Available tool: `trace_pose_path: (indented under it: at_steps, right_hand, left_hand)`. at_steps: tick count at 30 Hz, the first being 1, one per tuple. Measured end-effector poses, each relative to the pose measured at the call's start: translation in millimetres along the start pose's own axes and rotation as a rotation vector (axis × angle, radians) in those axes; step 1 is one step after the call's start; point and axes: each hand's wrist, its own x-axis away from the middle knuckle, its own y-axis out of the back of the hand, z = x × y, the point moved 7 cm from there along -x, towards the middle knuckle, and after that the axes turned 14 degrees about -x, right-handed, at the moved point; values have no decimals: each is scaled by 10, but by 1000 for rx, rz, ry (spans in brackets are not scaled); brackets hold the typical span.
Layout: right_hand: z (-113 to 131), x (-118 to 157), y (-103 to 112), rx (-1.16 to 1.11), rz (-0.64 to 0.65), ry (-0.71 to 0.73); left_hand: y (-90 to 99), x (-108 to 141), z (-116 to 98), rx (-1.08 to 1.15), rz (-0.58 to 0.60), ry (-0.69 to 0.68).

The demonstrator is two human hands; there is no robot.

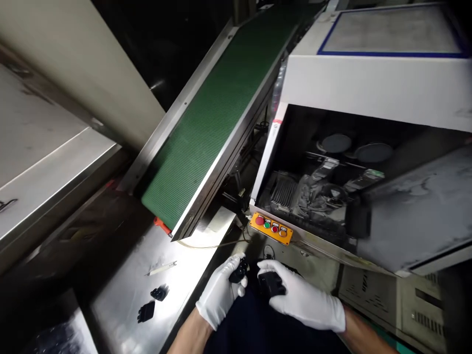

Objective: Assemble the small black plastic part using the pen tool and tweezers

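Note:
My left hand [222, 290], in a white glove, is closed around a small black molded part [239, 270] with a shiny surface. A second black molded part [271, 284], darker and blockier, is gripped by my right hand [300, 297], gloved in white too. The two hands are apart, low in the middle of the view, in front of dark clothing. On the metal table to the left lie two similar black parts [146, 311], close together. A thin pale cutter-like tool [162, 268] rests a little beyond them.
A green conveyor belt [210, 128] slopes away above the metal table [125, 280]. At right stands a white machine [368, 86] with an open, dark compartment. An orange button box [271, 229] sits on its front edge. A thin cable [210, 246] crosses the table.

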Motion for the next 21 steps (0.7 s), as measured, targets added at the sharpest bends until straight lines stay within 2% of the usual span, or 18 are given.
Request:
trace_pose_path:
  at_steps: [3,6,10,13,17,21]
  right_hand:
    - [-13,36,196,-29,-94,66]
    - [-48,18,352,-186,-159,83]
    - [-100,-54,527,-486,-163,8]
    - [-98,-103,614,-527,-144,17]
    - [-145,-218,603,-477,-154,64]
    - [-52,-329,476,-470,-133,228]
  left_hand:
    - [-181,-77,33,37,36,11]
    - [-308,-154,91,72,32,70]
    - [-438,-255,92,29,57,80]
    - [-432,-277,71,-2,0,94]
    - [-411,-235,0,-41,-64,121]
    - [-523,-203,-128,-175,-4,78]
